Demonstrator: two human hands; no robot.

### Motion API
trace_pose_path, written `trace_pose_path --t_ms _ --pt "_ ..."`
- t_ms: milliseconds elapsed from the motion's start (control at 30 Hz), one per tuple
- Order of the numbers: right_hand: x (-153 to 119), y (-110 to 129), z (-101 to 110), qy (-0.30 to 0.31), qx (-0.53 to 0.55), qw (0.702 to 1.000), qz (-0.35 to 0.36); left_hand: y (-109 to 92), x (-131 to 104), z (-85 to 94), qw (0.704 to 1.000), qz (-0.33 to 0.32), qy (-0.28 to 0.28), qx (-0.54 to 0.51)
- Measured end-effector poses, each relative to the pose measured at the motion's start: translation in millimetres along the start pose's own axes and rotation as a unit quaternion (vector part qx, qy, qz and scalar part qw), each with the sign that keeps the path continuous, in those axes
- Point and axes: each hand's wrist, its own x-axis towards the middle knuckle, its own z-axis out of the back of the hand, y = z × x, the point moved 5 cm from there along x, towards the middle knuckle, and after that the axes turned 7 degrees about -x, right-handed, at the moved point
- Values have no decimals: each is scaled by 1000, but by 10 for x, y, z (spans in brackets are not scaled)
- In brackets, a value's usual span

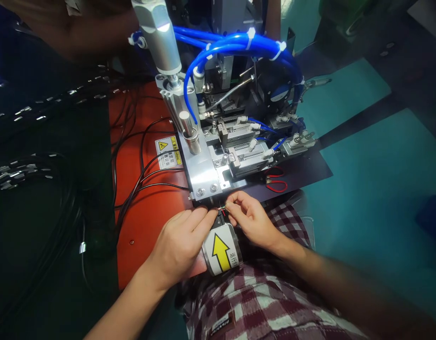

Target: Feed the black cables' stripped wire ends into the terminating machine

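Note:
Both hands meet at the front edge of a bench machine [205, 172] with metal blocks and air cylinders. My right hand [251, 219] is closed, thumb and forefinger pinching a tiny piece [222, 208] with a shiny end and a bit of red; its kind is too small to tell. Opposite it, my left hand [182, 238] has its fingers pressed together, their tips by the same piece and partly hidden under the machine's edge. What the left fingers grip, if anything, is hidden. Just below the fingertips sits a rounded cover with a yellow arrow label [221, 250].
Blue air hoses [246, 40] arch over the machine. Black cables [138, 174] cross the orange base plate [140, 222] at left. Red-handled tool [277, 185] lies to the right of the machine. Bundles of dark cables with shiny ends [23, 172] lie far left, and another person's arm [94, 33] shows behind.

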Motion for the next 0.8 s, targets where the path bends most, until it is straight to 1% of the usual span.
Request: trace_pose_path --t_ms 267,467,567,700,800 --pt "8 85 -4 -1 -30 999 -33 -9 13 2 1000 -5 -2 1" --pt "31 107 15 15 -34 995 -90 -3 -1 -2 1000 -1 2 4" --pt "40 108 15 17 -43 993 -108 2 -8 -11 1000 0 8 3" --pt "39 100 26 -19 -89 991 -97 1 -6 -23 1000 3 21 1" --pt "28 100 22 -37 -135 987 -76 -7 3 -9 1000 1 15 4"
